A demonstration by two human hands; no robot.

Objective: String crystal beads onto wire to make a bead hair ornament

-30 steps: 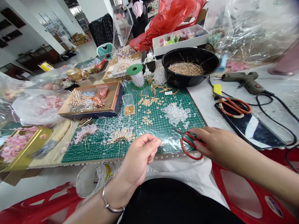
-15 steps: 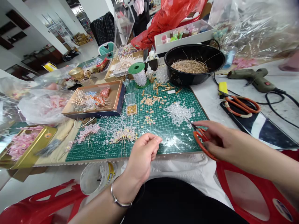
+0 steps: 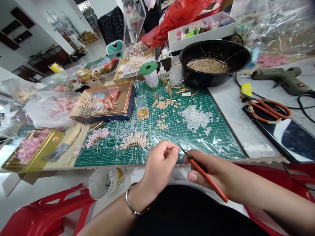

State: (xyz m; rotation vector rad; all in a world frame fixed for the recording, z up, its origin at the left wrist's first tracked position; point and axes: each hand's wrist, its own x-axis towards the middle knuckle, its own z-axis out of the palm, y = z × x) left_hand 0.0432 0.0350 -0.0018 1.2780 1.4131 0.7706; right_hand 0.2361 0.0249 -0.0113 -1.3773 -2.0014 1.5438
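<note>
Far L, gold tin w/ pink flowers. Next, pink beaded comb, then yellow-pink comb, both flat on green mat. L hand: fingers curled shut, thumb pressed to index; can't tell what's in the pinch. Red scissors, tips just beside L fingertips, above mat's near edge, handles in R hand, fingers wrapped round them. Clear beads heaped on mat beyond. Far R, 2nd scissors on dark tablet.
</note>
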